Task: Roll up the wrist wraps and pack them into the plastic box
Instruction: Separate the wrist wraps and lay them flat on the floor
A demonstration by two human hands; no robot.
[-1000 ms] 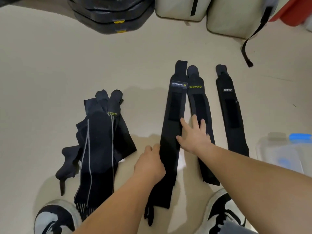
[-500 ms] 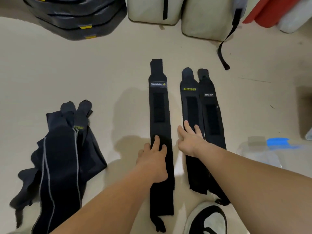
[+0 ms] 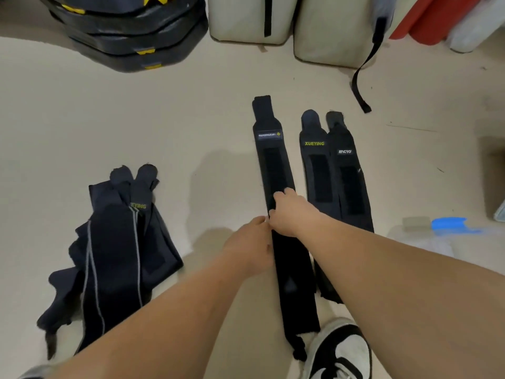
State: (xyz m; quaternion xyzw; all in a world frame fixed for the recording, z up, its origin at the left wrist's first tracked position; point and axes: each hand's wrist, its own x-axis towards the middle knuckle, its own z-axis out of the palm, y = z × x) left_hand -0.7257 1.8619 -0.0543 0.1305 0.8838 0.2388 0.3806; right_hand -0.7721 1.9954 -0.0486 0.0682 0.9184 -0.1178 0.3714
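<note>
2 grips on the long wrist wrap [image 3: 273, 170]: right hand [image 3: 293, 214] curls its fingers over it, left hand [image 3: 250, 248] pinches its edge; plastic box [image 3: 426, 242] at 3 o'clock.

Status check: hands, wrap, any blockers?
Right hand grips the long wrist wrap mid-length; left hand at its edge, grip unclear. Wrap flat, unrolled. Plastic box at right; nothing blocking.

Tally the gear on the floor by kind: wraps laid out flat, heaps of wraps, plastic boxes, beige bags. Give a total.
Flat wraps: 3 (left wrap, middle wrap, right wrap)
Heap of wraps: 1, its contents too tangled to count
Plastic box: 1
Beige bags: 2 (left bag, right bag)
Total: 7
</note>
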